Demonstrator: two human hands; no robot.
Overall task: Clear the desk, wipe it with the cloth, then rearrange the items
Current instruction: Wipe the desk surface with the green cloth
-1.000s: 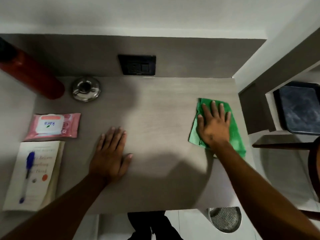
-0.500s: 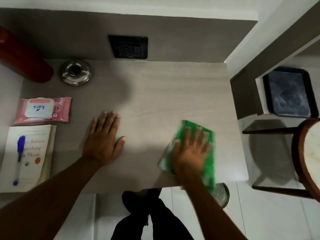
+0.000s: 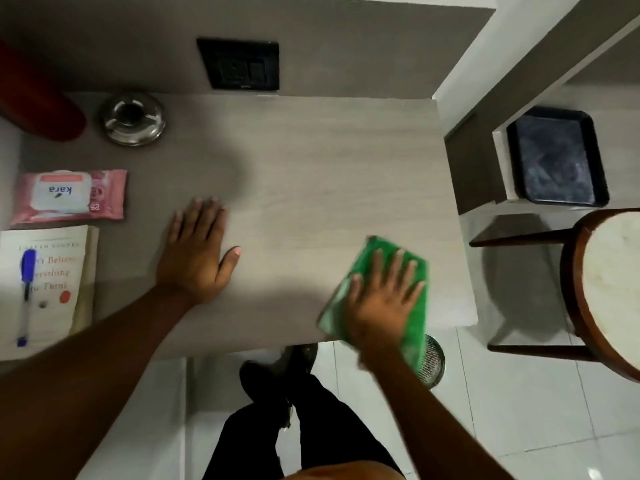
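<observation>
A green cloth lies flat at the desk's near right corner, its near end hanging past the front edge. My right hand presses on it with fingers spread and straight. My left hand rests flat on the bare desk top, left of centre. On a darker surface to the left lie a pink wipes pack, a white book with a blue pen on its cover, a round metal ashtray and part of a red cylinder.
A black socket plate is on the wall behind the desk. To the right stand a wooden stool and a black tray on a low shelf. A mesh bin sits on the floor under the desk's corner, near my legs.
My right hand slid the cloth from the far right of the desk toward the front edge, then slightly rightward. My left hand stayed flat in place.
</observation>
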